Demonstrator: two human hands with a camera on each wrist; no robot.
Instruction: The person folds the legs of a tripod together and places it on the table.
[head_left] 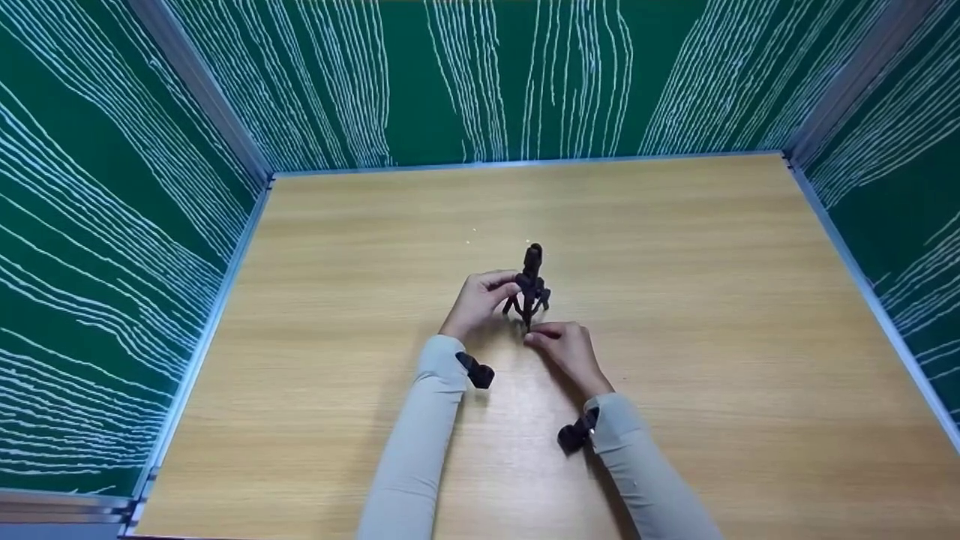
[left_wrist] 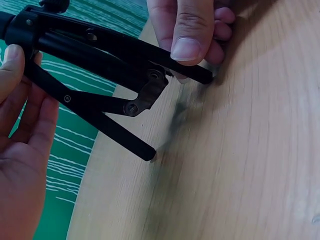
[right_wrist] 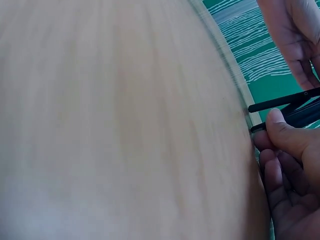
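A small black tripod (head_left: pixel 532 261) stands near the middle of the table, its legs partly spread. My left hand (head_left: pixel 480 300) holds it by the upper body, just below the head; in the left wrist view its thumb and fingers (left_wrist: pixel 40 115) lie around the top of the legs. Low down, my right hand (head_left: pixel 571 351) pinches the end of one leg (left_wrist: pixel 197 72) between thumb and fingers. Another leg (left_wrist: pixel 127 137) angles out beside it, joined to the central column by a hinged metal brace (left_wrist: pixel 150 92). In the right wrist view, the tripod's upper part lies out of frame.
The wooden table (head_left: pixel 337 420) has raised blue-grey edging (head_left: pixel 525 161) along its back and sides. Green panels (head_left: pixel 409 90) with white wavy lines surround it. A few tiny pale specks (head_left: pixel 469 241) lie beyond the tripod. Each wrist carries a black camera (head_left: pixel 478 373).
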